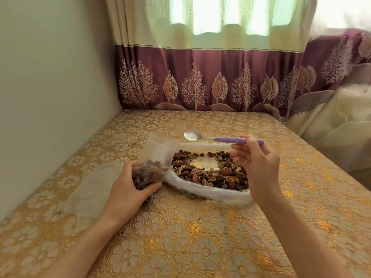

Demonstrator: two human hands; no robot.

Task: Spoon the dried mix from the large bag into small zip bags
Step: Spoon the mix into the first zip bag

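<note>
One small zip bag [153,163], gripped by her left hand [130,184], sat part-filled, while her right hand [255,163] pinched an empty spoon [218,138] at twelve o'clock over the large bag [210,177], much mix left.

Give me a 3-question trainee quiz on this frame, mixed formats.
1. True or false: the spoon bowl is loaded with mix.
2. Which hand holds the small bag? A) left B) right C) neither
3. Fill in: the spoon handle is coloured ____.

Key
1. False. The bowl looks empty, held above the large bag by the right hand.
2. A. The left hand grips its lower part, where some mix already sits.
3. Purple.
</note>
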